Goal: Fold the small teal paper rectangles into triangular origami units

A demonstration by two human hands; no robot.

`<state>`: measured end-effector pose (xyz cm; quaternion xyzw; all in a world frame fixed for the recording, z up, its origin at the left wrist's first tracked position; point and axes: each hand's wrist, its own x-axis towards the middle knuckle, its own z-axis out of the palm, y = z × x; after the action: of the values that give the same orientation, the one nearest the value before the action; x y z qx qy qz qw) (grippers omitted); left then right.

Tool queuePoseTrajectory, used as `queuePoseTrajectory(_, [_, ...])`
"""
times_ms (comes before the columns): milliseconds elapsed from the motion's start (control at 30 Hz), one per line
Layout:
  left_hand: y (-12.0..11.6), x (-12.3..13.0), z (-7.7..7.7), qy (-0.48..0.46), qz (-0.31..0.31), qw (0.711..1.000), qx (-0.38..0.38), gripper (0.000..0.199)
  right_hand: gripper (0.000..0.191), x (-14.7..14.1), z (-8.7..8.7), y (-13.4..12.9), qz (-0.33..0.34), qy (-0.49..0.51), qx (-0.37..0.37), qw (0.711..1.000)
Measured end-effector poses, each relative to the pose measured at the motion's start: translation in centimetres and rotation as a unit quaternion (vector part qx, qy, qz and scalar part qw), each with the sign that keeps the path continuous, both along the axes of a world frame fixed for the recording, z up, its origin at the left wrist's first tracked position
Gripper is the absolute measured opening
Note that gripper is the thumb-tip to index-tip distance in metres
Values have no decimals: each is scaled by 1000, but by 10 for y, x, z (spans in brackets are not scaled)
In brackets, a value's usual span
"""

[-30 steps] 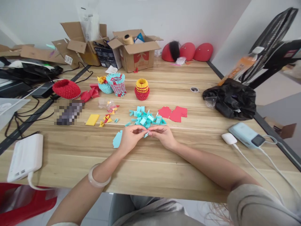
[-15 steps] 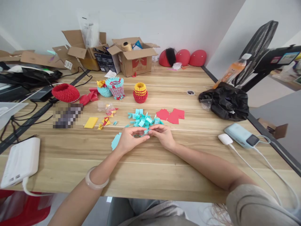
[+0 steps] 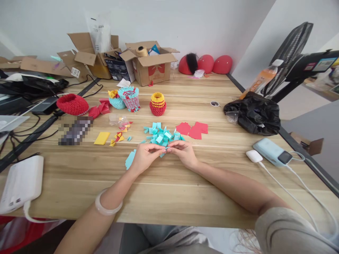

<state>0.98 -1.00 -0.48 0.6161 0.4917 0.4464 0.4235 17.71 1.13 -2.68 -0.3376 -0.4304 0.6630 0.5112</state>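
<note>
Between the fingertips of both hands is a small folded piece of light-blue paper (image 3: 167, 148), mostly covered by the fingers. My left hand (image 3: 145, 155) pinches it from the left, a pale bangle on that wrist. From the right, my right hand (image 3: 184, 153) pinches the other end. Just beyond the fingers lies a loose pile of folded light-blue paper pieces (image 3: 160, 135). Flat light-blue sheets (image 3: 130, 160) lie partly behind my left hand. Red paper sheets (image 3: 195, 130) rest on the table beyond my right hand.
A yellow paper stack (image 3: 102, 138) and folded red-yellow pieces (image 3: 119, 136) lie to the left. Behind stand a red-yellow paper vase (image 3: 158, 104), a blue-red one (image 3: 129, 98) and a red paper bowl (image 3: 72, 104). A black bag (image 3: 254, 114) and power bank (image 3: 272, 152) are on the right.
My fingertips have closed in around the small paper, and my left thumb has drawn nearer to the index finger. Less of the piece shows now.
</note>
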Motion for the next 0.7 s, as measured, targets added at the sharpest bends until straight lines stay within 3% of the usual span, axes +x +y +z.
queuePoseTrajectory(467, [0,-2,5,10,-21,1000,-4,18,21,3,-6,2,11,-23,13,1000])
queuePoseTrajectory(700, [1,-1,0,-55,-58,997,-22,21,11,3,-13,0,31,-3,34,999])
